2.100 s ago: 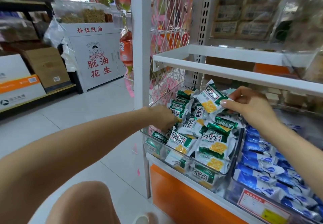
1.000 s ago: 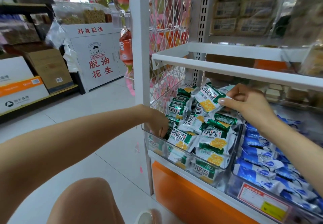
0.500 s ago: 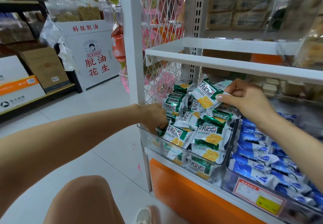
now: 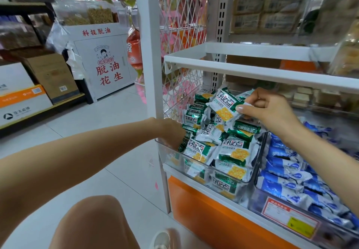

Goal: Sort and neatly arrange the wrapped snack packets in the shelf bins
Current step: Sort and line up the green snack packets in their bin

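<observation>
Sorting is under way: at the front left corner of the clear bin (image 4: 213, 173) the left hand (image 4: 171, 132) is buried among green packets (image 4: 233, 151), its grip hidden. Farther back, one lifted packet (image 4: 223, 107) is pinched by the right hand (image 4: 272, 111), likely to be laid flat next.
</observation>
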A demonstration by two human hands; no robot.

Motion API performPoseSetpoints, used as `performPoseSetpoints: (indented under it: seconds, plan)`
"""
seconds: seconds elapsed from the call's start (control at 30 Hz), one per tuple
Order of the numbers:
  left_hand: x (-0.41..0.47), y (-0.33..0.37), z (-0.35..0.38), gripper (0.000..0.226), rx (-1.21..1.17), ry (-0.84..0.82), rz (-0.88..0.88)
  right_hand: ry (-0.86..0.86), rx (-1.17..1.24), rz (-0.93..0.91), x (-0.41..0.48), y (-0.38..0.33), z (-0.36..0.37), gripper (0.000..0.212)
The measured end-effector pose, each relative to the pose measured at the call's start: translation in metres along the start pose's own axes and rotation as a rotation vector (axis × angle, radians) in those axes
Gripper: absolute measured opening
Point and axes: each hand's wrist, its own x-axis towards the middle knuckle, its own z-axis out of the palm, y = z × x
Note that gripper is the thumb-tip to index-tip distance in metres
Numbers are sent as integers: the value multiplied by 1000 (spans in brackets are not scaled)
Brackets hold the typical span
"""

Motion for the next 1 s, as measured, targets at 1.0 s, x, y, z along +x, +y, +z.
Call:
performPoseSetpoints:
  seconds: [1.0]
  plan:
    - [-8,-9,-3,37,-361,-224,105,-63,-35,-70,-4,-3,19,18]
